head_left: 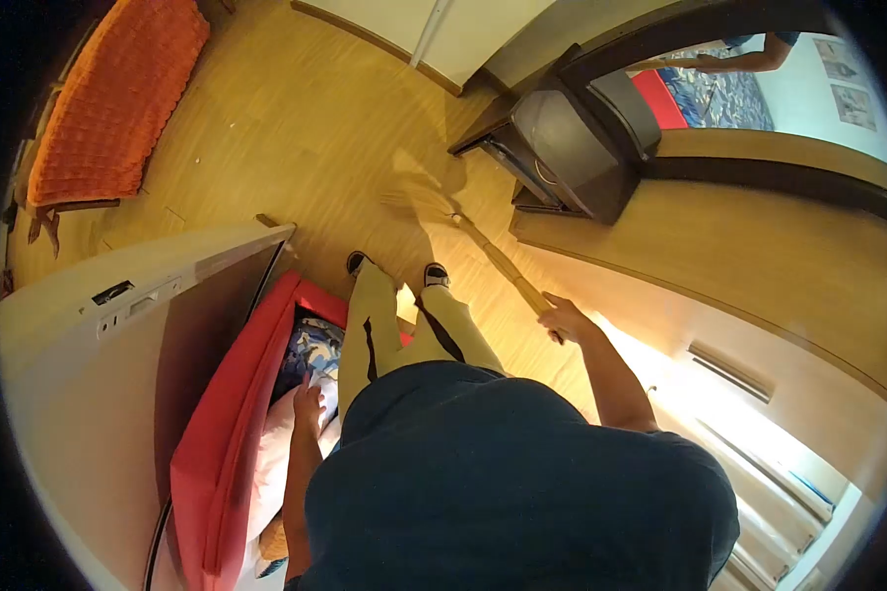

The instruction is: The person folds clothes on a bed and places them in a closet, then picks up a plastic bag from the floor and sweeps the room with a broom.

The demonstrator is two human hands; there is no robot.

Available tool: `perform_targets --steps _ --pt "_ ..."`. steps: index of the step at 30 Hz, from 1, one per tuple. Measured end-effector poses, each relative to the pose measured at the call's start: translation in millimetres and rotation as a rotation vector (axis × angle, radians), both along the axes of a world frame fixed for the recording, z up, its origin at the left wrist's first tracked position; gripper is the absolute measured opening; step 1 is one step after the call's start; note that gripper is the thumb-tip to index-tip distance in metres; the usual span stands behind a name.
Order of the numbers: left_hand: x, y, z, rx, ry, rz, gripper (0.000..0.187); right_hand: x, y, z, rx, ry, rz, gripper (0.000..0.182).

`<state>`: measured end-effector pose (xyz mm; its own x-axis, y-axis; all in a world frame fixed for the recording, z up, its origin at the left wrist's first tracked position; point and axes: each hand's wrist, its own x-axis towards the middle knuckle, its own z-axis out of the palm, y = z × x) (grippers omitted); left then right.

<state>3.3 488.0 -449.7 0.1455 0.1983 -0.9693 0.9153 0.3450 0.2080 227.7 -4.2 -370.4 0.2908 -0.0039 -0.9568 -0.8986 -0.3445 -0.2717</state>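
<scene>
My right hand is closed around the end of a pale straw broom. The broom slants away from me over the wooden floor, and its bristles fan out in a blur beyond my feet. On the other side, my left hand hangs beside my leg with its fingers loosely apart and nothing visible in it. Below and around that hand lie patterned bedding and a pale pink cloth, next to a red padded bed edge.
A white door stands at the left. An orange-covered seat is at the upper left. Right of the broom are a wooden dresser, a dark cabinet and a mirror. Light-coloured furniture stands ahead.
</scene>
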Motion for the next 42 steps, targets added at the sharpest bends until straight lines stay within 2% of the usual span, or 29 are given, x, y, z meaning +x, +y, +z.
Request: perform_targets --steps 2,4,5,6,8,9,11,12,13,14,15,17,19,22,26,27,28,29,30,32,33,35,38,40,41,42 --pt "23.4 1.2 -1.6 0.054 -0.083 -0.07 0.053 -7.5 7.0 22.2 -0.043 -0.017 0.046 0.066" --pt "46.4 5.1 5.6 0.049 -0.148 -0.062 0.052 -12.0 22.4 33.5 -0.082 0.02 -0.095 0.058" --pt "55.0 7.1 9.4 0.036 -0.211 -0.061 0.051 -10.7 39.5 34.0 -0.085 0.044 -0.197 0.038" --pt "62.2 8.9 10.3 0.043 -0.209 -0.053 0.051 -10.4 51.1 16.0 -0.079 0.046 -0.187 0.038" --pt "65.5 12.4 14.4 0.026 -0.291 0.024 0.058 -10.2 72.8 -45.2 -0.037 -0.019 -0.308 0.021" --pt "60.3 14.2 13.2 0.025 -0.351 0.044 0.058 2.2 92.3 -73.7 -0.01 0.037 -0.349 0.015" --pt "48.3 18.2 12.6 0.051 -0.279 0.006 0.057 27.0 145.9 -129.8 -0.046 0.151 -0.509 0.008" --pt "43.0 20.9 13.3 0.062 -0.214 -0.043 0.056 35.6 164.3 -151.4 0.207 0.174 -0.383 0.008" --pt "34.7 22.6 16.4 0.071 -0.203 -0.022 0.052 41.9 196.8 -174.2 0.25 0.142 -0.33 0.006" --pt "25.4 23.4 19.4 0.081 -0.196 -0.014 0.052 55.0 239.0 -144.4 0.334 0.159 -0.386 0.004" --pt "16.8 24.1 21.1 0.098 -0.148 0.014 0.052 50.8 263.1 -181.4 0.509 0.153 -0.438 0.005" --pt "-2.3 25.1 17.5 0.117 -0.048 0.08 0.051 61.3 325.3 -189.9 0.457 0.228 -0.234 0.007" --pt "-17.6 22.3 15.9 0.112 -0.025 0.072 0.051 73.4 366.5 -170.0 0.554 0.33 -0.357 0.01" --pt "-12.5 21.2 17.0 0.094 -0.001 0.124 0.052 107.3 384.0 -176.2 0.614 0.387 -0.312 0.011" --pt "2.5 16.4 14.1 0.136 0.014 0.216 0.052 176.9 327.8 -114.3 0.799 0.214 -0.008 0.012" --pt "5.2 17.3 12.2 0.116 -0.009 0.219 0.053 189.1 315.6 -84.1 0.655 0.121 -0.052 0.012" --pt "7.7 17.3 9.1 0.094 -0.031 0.222 0.053 200.5 299.9 -51.6 0.586 0.02 0.011 0.015" --pt "11.5 17.3 4.4 0.113 -0.014 0.217 0.054 212.0 286.8 -18.9 0.537 0.001 0.034 0.029" --pt "16.3 20.3 6.1 0.113 -0.014 0.234 0.054 220.3 263.4 -18.7 0.375 -0.069 -0.01 0.047" --pt "28.9 25.5 10.3 -0.042 -0.001 0.348 0.056 245.4 252.0 37.6 0.368 -0.138 0.215 0.056" --pt "33.2 21.2 5.3 -0.045 0.0 0.361 0.056 258.4 249.9 38.9 0.366 -0.136 0.228 0.056" --pt "42.1 10.1 -5.4 0.073 0.044 0.282 0.057 285.3 251.9 31.8 0.056 -0.333 0.311 0.039" --pt "69.8 10.2 0.6 -0.037 0.059 0.405 0.059 347.2 267.5 -35.6 0.033 -0.309 0.284 0.034" --pt "105.0 0.9 8.3 0.051 0.061 0.443 0.058 392.5 271.2 -150.2 0.049 -0.234 0.214 0.022" --pt "118.7 -0.2 10.8 0.074 0.069 0.413 0.058 405.6 273.1 -228.9 0.104 -0.12 0.261 0.014" --pt "131.1 -3.0 15.4 0.094 0.083 0.375 0.058 409.4 278.7 -278.7 0.154 0.0 0.301 0.006"
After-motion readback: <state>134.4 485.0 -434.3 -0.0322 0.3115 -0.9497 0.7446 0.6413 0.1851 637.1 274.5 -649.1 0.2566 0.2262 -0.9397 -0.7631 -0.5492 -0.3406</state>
